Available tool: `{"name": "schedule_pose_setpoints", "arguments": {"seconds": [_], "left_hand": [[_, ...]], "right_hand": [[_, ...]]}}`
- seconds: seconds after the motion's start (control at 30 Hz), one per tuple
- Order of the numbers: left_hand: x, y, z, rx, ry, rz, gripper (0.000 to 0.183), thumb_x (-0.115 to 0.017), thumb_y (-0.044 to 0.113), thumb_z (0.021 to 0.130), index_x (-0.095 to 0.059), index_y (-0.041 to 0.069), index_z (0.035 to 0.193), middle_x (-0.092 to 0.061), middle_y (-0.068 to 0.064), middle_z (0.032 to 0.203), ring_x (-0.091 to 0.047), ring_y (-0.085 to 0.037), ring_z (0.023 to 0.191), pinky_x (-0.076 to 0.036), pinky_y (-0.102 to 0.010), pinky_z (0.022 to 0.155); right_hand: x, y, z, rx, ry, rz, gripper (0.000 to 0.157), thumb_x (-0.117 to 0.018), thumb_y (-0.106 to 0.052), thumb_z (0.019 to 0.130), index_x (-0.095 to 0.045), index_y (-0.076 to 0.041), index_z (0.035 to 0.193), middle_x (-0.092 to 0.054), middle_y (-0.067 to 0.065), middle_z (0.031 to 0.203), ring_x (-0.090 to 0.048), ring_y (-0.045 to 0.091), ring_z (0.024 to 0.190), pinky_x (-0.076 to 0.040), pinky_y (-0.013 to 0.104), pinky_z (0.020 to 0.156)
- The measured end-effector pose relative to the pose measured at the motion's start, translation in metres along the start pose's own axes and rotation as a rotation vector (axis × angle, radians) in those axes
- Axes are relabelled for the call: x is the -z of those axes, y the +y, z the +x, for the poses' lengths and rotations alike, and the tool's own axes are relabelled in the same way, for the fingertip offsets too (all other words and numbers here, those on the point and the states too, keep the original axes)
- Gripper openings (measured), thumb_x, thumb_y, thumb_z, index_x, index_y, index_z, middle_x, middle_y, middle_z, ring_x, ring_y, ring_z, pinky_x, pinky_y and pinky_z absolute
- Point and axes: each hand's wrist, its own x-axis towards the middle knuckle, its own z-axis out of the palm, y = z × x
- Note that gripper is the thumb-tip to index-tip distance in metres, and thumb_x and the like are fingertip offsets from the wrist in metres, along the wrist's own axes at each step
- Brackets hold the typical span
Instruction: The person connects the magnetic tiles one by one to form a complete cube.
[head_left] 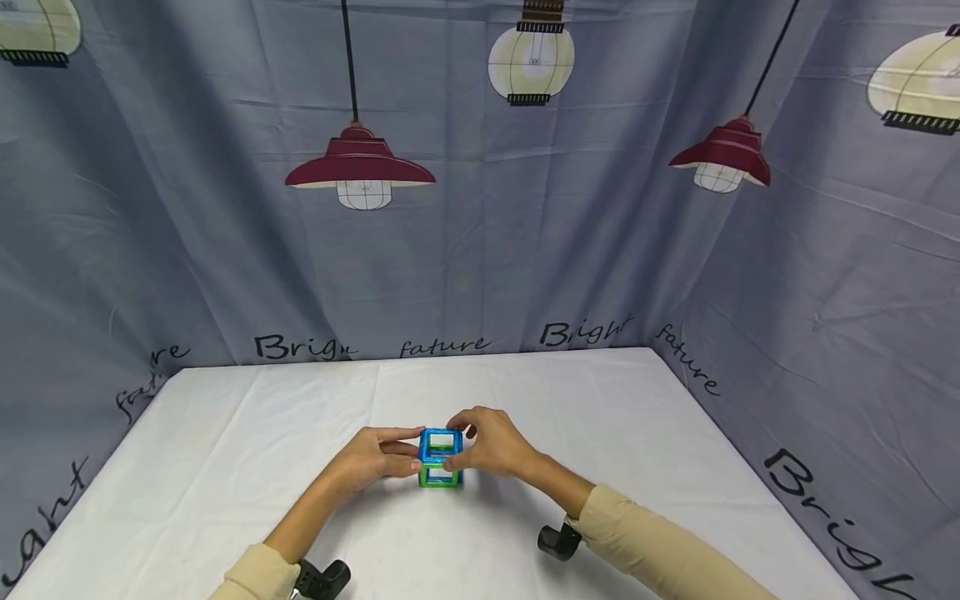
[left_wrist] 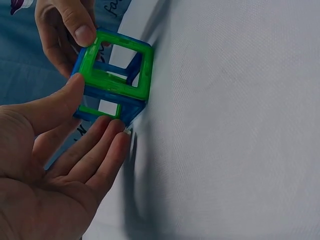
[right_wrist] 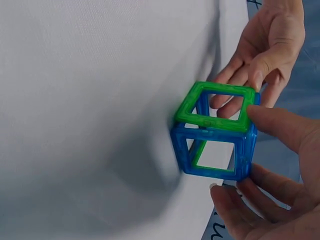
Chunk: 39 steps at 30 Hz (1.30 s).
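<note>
A small cube of blue and green magnetic tiles (head_left: 435, 460) stands on the white cloth, its square frames open in the middle. My left hand (head_left: 363, 460) holds its left side. In the left wrist view the thumb touches an upper edge of the green-faced cube (left_wrist: 114, 89), and fairly straight fingers lie against a blue side. From the right, my right hand (head_left: 497, 446) grips the cube between thumb and fingers. The right wrist view shows that thumb on the green tile's corner and fingertips at the blue frame (right_wrist: 210, 134) below.
White cloth (head_left: 600, 417) covers the table. A grey-blue curtain (head_left: 450, 250) printed with lamps and lettering hangs behind and at both sides. Black wrist cameras (head_left: 558, 542) are strapped near both beige sleeves (head_left: 652, 542).
</note>
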Motion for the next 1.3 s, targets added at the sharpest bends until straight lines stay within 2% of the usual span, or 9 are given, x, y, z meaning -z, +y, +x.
{"name": "schedule_pose_setpoints", "arguments": {"seconds": [0.2,0.43,0.67,0.87,1.1,1.23,1.3], "left_hand": [[-0.005,0.005,-0.004,0.000,0.020,0.036,0.062,-0.081,0.012,0.085,-0.058,0.003,0.142,-0.075,-0.018,0.115,-0.074,-0.022,0.099,-0.060,-0.038,0.086],[-0.010,0.007,-0.004,-0.002,0.052,0.042,0.062,-0.080,0.008,0.085,-0.057,0.003,0.143,-0.076,-0.018,0.109,-0.076,-0.025,0.089,-0.061,-0.040,0.081],[-0.018,0.009,0.010,-0.005,0.131,0.110,0.061,-0.080,0.008,0.086,-0.059,0.009,0.143,-0.078,-0.012,0.104,-0.076,-0.022,0.082,-0.058,-0.043,0.085],[-0.023,0.014,0.023,0.025,0.201,0.118,0.061,-0.078,0.006,0.086,-0.058,0.010,0.144,-0.079,-0.011,0.102,-0.075,-0.020,0.080,-0.057,-0.045,0.087],[-0.024,0.016,0.027,0.030,0.223,0.131,0.061,-0.077,0.004,0.087,-0.058,0.008,0.144,-0.079,-0.011,0.102,-0.075,-0.019,0.081,-0.059,-0.043,0.083],[-0.020,0.019,0.022,0.002,0.235,0.194,0.062,-0.079,0.005,0.085,-0.058,0.009,0.144,-0.078,-0.010,0.102,-0.073,-0.015,0.083,-0.059,-0.036,0.077],[-0.014,0.020,0.018,-0.023,0.271,0.268,0.058,-0.079,0.005,0.084,-0.062,0.008,0.139,-0.078,-0.008,0.099,-0.072,-0.015,0.083,-0.057,-0.034,0.075]], "right_hand": [[-0.001,-0.001,-0.006,-0.044,-0.004,0.004,0.064,-0.090,-0.026,0.073,-0.065,0.000,0.125,-0.070,0.010,0.112,-0.064,0.028,0.102,-0.054,0.041,0.085],[-0.003,0.004,-0.009,-0.112,-0.025,0.053,0.060,-0.089,-0.024,0.074,-0.065,-0.001,0.123,-0.070,0.013,0.110,-0.065,0.027,0.097,-0.054,0.043,0.083],[0.000,0.012,0.000,-0.152,0.014,0.076,0.060,-0.088,-0.023,0.075,-0.065,-0.001,0.125,-0.071,0.015,0.115,-0.066,0.030,0.102,-0.055,0.046,0.088],[0.004,0.019,0.014,-0.203,0.038,0.117,0.060,-0.088,-0.022,0.076,-0.065,-0.003,0.128,-0.071,0.013,0.118,-0.067,0.029,0.106,-0.055,0.046,0.091],[0.002,0.021,0.019,-0.242,0.048,0.168,0.061,-0.088,-0.019,0.076,-0.064,-0.004,0.131,-0.071,0.014,0.120,-0.067,0.029,0.109,-0.055,0.047,0.092],[0.007,0.021,0.017,-0.261,0.045,0.152,0.062,-0.086,-0.024,0.079,-0.063,-0.003,0.132,-0.071,0.014,0.119,-0.067,0.028,0.107,-0.055,0.046,0.091],[0.010,0.023,0.014,-0.261,0.081,0.122,0.060,-0.084,-0.026,0.082,-0.062,-0.003,0.132,-0.071,0.014,0.117,-0.067,0.027,0.104,-0.055,0.045,0.089]]}}
